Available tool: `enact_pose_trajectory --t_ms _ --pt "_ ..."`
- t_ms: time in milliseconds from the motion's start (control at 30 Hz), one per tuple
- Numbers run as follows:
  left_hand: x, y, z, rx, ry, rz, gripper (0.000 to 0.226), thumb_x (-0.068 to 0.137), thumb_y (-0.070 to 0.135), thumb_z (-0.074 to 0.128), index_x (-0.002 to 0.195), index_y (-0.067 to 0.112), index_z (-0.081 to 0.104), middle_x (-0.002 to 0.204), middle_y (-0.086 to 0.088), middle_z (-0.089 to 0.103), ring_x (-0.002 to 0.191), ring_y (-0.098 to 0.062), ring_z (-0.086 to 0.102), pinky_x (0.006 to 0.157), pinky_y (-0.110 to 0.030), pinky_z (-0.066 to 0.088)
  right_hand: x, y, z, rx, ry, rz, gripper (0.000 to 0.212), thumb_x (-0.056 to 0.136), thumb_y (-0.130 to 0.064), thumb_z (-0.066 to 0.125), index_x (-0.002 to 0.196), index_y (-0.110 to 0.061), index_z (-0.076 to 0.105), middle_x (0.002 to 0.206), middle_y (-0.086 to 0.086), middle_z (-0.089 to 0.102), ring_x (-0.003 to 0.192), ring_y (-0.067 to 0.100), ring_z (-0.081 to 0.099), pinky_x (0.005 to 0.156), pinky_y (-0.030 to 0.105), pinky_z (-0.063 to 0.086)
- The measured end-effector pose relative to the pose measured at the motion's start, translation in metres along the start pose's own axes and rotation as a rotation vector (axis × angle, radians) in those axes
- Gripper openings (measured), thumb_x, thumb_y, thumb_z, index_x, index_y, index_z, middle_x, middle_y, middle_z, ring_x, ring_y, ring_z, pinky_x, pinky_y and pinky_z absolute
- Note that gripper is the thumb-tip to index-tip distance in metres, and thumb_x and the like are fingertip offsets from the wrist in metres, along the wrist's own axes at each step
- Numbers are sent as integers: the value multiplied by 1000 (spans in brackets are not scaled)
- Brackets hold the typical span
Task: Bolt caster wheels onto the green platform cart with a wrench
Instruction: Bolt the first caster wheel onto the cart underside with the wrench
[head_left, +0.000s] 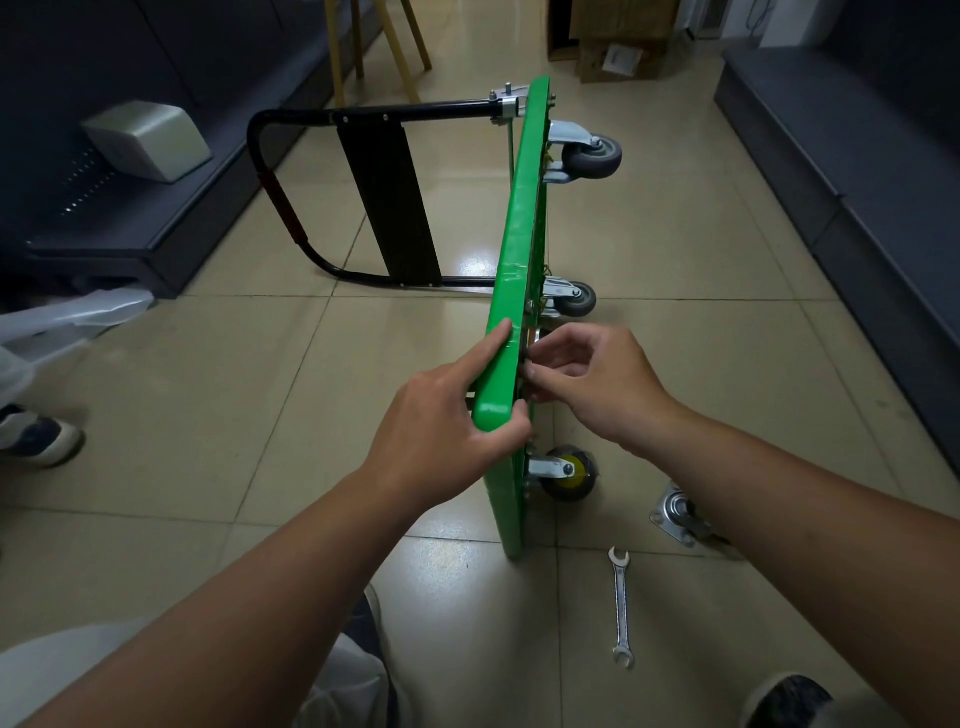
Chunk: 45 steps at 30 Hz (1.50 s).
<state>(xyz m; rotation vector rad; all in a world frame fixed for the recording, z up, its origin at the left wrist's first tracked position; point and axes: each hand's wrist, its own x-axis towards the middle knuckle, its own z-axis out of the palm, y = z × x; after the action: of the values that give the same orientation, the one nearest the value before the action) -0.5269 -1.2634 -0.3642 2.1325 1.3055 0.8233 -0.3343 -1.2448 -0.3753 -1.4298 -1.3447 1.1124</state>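
Observation:
The green platform cart (519, 228) stands on its long edge on the tiled floor, its black handle (291, 171) folded out to the left. Two grey casters (592, 156) (575, 299) and a yellow-hubbed caster (569, 472) sit on its underside, facing right. My left hand (441, 431) grips the near top corner of the deck, index finger laid along the edge. My right hand (592, 379) pinches a small part against the underside beside it; the part itself is mostly hidden. A loose caster (678, 514) and a silver open-end wrench (621, 605) lie on the floor.
Dark low benches (857, 171) run along both sides of the aisle. A grey box (148, 137) sits on the left bench, clear plastic bags (62, 317) lie at the left, cardboard boxes (618, 47) and wooden stool legs (379, 47) stand at the far end. Another person's shoe (39, 436) is at the left.

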Motion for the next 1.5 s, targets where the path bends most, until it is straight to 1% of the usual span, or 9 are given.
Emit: enact_pose_trajectory --t_ms 267,467,600,700,867,1033,1233,1367,1500 --pt "0 -1 0 36 -16 -1 80 85 49 61 158 41 29 106 4 73 81 -10 71 73 -37 62 -14 7 -19 -415 -11 -228 17 82 -8 80 94 -17 73 82 -8 71 74 3 68 70 12 54" --pt "-1 3 1 62 -28 -10 81 87 51 60 160 41 25 107 6 70 83 -9 68 72 -35 61 -17 6 -28 -352 56 -239 23 79 -9 83 98 -15 72 83 -3 72 73 7 69 69 15 56" --pt "-6 10 0 281 -20 5 87 90 57 59 162 41 12 124 12 63 90 -6 58 69 -19 46 -20 9 -23 -381 75 -246 18 80 -11 83 95 -16 74 82 -5 73 73 5 69 69 12 54" --pt "-11 14 2 340 -52 9 98 88 60 61 162 39 0 142 10 53 104 -7 59 76 -25 52 -25 20 -17 -410 76 -272 18 81 -12 82 96 -16 74 82 -6 71 73 5 68 71 17 56" --pt "-9 12 4 320 -86 -18 103 88 47 66 162 38 -5 145 7 50 98 -7 55 73 -25 50 -47 64 -18 -558 64 -368 18 81 -12 80 97 -14 71 86 -6 65 73 6 64 69 27 57" --pt "-9 8 9 300 -71 -10 100 87 50 64 162 37 0 140 6 51 93 -8 58 70 -30 58 -47 137 -22 -651 59 -205 14 79 -10 79 89 -13 70 81 1 64 69 17 61 65 41 55" --pt "-7 13 12 311 10 -27 86 86 66 46 161 37 16 130 12 56 91 -6 56 69 -27 55 -36 226 -8 -533 197 159 15 76 -5 80 85 -11 69 70 -4 61 65 13 58 60 21 40" --pt "-6 13 13 313 25 -37 78 88 60 45 159 35 25 119 14 57 73 -2 48 59 -18 44 -38 274 1 -445 221 330 21 76 -3 79 78 -15 62 68 -2 62 70 22 64 65 28 44" --pt "-4 14 14 293 31 -34 75 88 51 49 158 31 32 114 14 58 69 4 46 57 -13 38 -38 303 -1 -424 219 438 17 78 -3 77 77 -11 62 69 2 62 69 23 61 62 28 43"
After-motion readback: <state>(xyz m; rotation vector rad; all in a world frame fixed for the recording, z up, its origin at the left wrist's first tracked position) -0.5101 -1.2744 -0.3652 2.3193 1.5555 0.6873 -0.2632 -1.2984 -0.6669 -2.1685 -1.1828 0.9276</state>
